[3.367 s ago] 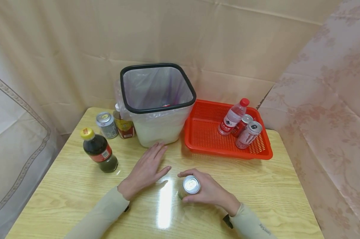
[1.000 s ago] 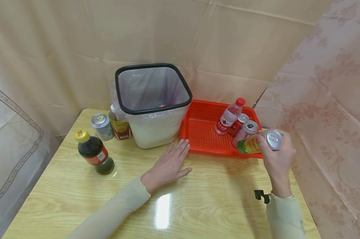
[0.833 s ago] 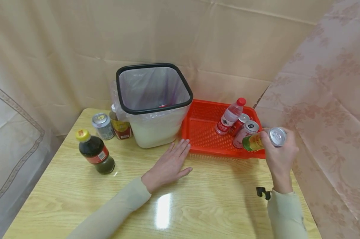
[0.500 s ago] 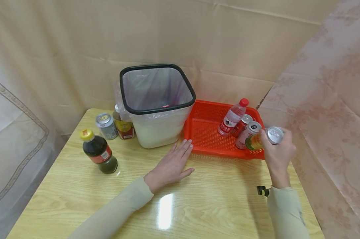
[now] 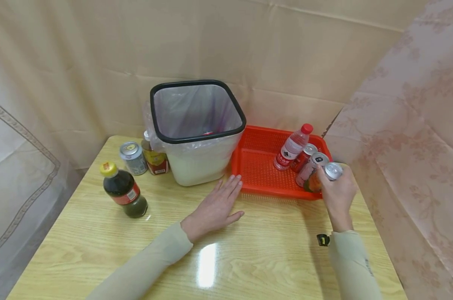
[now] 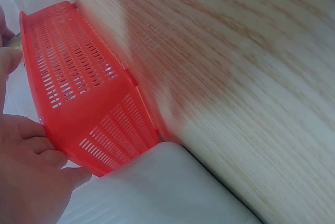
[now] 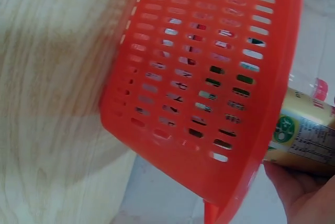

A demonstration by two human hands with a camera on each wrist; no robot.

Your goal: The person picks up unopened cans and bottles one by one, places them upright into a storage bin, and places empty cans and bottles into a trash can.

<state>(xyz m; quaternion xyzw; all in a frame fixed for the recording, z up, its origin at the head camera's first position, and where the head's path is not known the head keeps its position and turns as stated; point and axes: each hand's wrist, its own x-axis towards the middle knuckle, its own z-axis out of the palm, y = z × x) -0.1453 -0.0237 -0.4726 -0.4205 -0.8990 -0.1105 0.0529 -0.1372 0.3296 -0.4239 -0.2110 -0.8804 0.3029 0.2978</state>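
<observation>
At the front right corner of the red plastic basket (image 5: 265, 189), my right hand (image 5: 339, 196) grips a yellow-and-green drink can (image 5: 333, 171) by its upper part. The can's lower end is inside the basket, beside a pink can (image 5: 313, 168). In the right wrist view the can's gold side (image 7: 309, 130) shows above the rim, and its lower part appears through the slots. My left hand (image 5: 213, 206) lies with straight fingers at the basket's front left corner. The left wrist view shows its fingers (image 6: 34, 143) against the basket's rim (image 6: 55, 135).
Also in the basket are a red-capped bottle (image 5: 292, 148) and a red can (image 5: 303, 158). To its left stands a lined bin (image 5: 196, 162) with a black rim. Further left are a silver can (image 5: 133, 158), a brown-and-yellow bottle (image 5: 156, 158) and a yellow-capped cola bottle (image 5: 124, 191).
My right hand has carried the can from the middle of the table to the basket, then lowered it and shifted left inside the corner. My left hand has moved right from the bin to the basket.
</observation>
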